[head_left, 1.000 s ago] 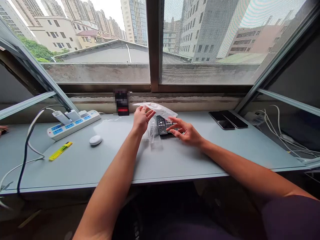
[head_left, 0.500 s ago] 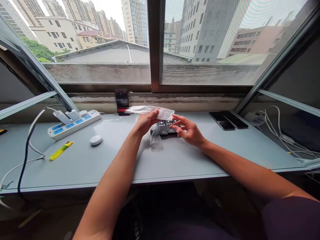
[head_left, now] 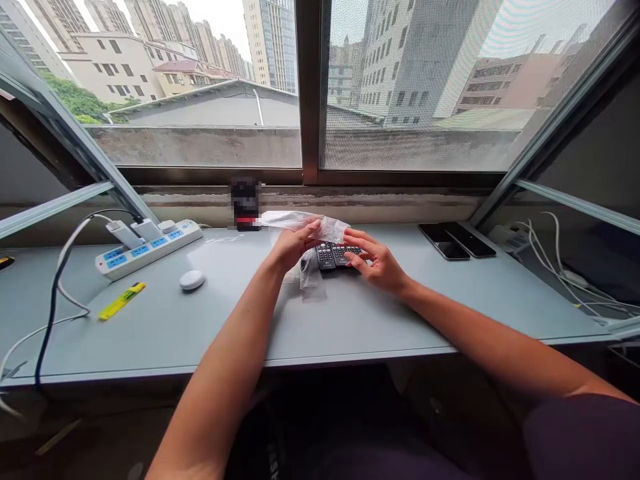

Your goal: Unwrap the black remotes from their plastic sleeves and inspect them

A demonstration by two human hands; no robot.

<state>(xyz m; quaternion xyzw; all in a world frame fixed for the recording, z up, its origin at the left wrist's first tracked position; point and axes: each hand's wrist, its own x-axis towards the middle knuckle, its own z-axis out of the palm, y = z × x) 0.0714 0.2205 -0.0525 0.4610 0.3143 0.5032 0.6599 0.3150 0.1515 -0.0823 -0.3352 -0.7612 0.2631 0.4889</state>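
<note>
A thin, clear plastic bag (head_left: 285, 218) is stretched sideways above the desk. My left hand (head_left: 295, 247) pinches it from below, thumb on top. The fingertips of my right hand (head_left: 377, 262) meet the bag's right end, while its thumb stays apart from the fingers. Underneath, two black remote controls (head_left: 327, 259) lie side by side, partly hidden by the bag and my right fingers. Beside them to the left rests another piece of clear plastic wrapping (head_left: 311, 283), part of it behind my left hand.
At left are a white power strip (head_left: 150, 250) with plugs and cables, a yellow utility knife (head_left: 121, 301) and a white rounded object (head_left: 192, 280). A blurred dark object (head_left: 245, 203) stands by the window. Two black phones (head_left: 457, 241) lie at right.
My right fingers have moved slightly in against the bag's right end and are closer together. The bag looks a little flatter and clearer. My left hand has hardly moved.
</note>
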